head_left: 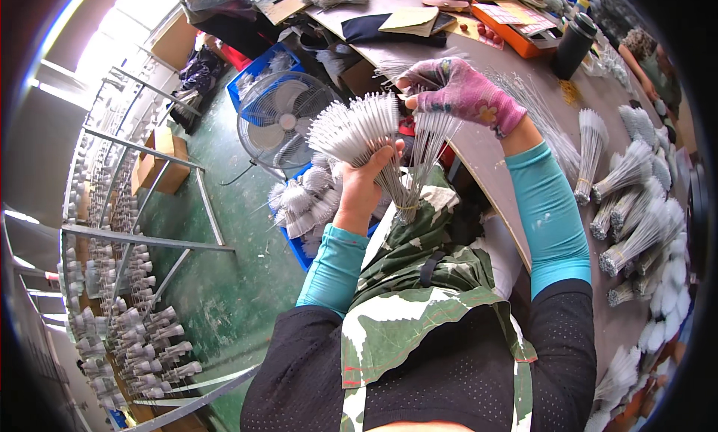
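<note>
Green floor (pixel 247 290) spreads at the left, crossed by a metal frame (pixel 161 243); a round fan (pixel 287 121) stands beyond the left hand, with a blue crate (pixel 298 251) of white-tipped bundles near that forearm. On the table (pixel 488 169) are an orange box (pixel 511 37), a black bottle (pixel 574 46) and more bundles (pixel 637 170) along the right. The bare left hand (pixel 365 179) is closed round a bundle of thin strands (pixel 357 129), white ends fanned upward, above the camouflage apron (pixel 426 323). The right hand (pixel 465 94), in a pink glove, hovers by it, fingers curled and thumb drawn near; I cannot tell whether it grips a strand.
</note>
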`<action>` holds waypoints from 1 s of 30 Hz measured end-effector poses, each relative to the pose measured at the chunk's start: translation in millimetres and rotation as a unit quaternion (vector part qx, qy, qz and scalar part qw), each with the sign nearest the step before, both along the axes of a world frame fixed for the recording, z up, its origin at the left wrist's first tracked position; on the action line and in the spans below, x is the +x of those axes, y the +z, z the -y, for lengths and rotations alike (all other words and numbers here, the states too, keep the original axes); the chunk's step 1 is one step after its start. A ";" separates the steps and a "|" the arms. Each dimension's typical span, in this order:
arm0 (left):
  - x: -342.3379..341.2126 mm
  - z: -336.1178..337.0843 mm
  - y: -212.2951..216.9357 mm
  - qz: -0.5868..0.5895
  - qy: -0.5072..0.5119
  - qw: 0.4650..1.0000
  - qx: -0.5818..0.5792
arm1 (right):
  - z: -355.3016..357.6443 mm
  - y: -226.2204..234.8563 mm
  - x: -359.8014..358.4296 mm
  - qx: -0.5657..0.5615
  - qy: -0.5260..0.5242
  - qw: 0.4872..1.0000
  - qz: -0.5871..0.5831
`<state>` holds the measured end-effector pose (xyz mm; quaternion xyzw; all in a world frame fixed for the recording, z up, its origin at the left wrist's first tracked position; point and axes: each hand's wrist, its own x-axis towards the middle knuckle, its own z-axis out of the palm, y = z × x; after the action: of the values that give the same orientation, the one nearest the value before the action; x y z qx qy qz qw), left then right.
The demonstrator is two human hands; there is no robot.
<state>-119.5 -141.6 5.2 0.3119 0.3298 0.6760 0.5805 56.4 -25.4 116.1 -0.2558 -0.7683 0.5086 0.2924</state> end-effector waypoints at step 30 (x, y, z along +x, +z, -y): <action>25.5 -7.7 -2.0 -0.077 0.024 0.997 0.012 | 9.1 -13.7 1.0 0.139 -0.089 0.985 0.054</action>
<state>-94.0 -134.0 3.3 0.3616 0.3730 0.6679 0.5330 57.4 -34.5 102.4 -0.3072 -0.8206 0.3541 0.3270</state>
